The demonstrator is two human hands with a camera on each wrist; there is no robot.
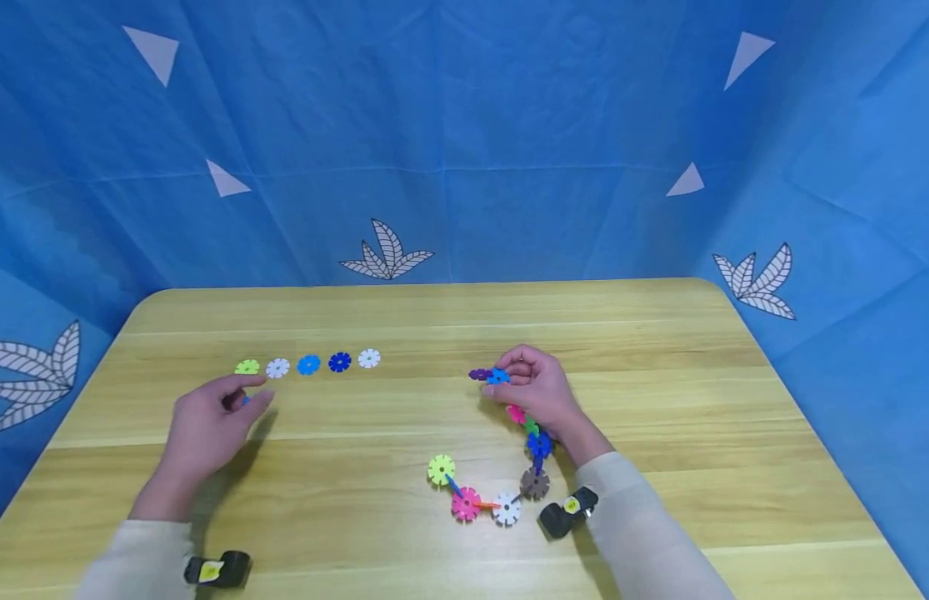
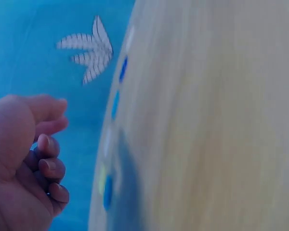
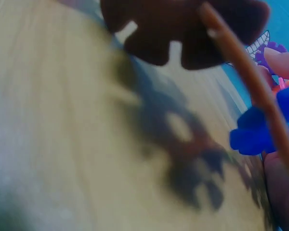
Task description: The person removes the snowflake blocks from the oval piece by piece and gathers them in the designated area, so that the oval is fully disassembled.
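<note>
My right hand (image 1: 535,387) pinches a linked chain of notched plastic discs near its far end, at a light blue disc (image 1: 498,377) with a purple disc (image 1: 479,375) beyond it. From there the chain curves toward me through a dark blue disc (image 1: 539,444), a brown disc (image 3: 159,29), a white disc (image 1: 506,508) and a pink disc (image 1: 466,505), ending in a yellow-green disc (image 1: 441,470). Over the table's left side hovers my left hand (image 1: 212,421), fingers loosely bent and holding nothing. A blue disc (image 2: 107,192) lies beneath it, partly hidden by the fingers in the head view.
Several loose discs form a row at the back left, from a yellow-green disc (image 1: 247,367) to a white disc (image 1: 370,358). The wooden table (image 1: 344,483) meets a blue patterned cloth (image 1: 464,142) behind. Each wrist wears a black camera (image 1: 218,570).
</note>
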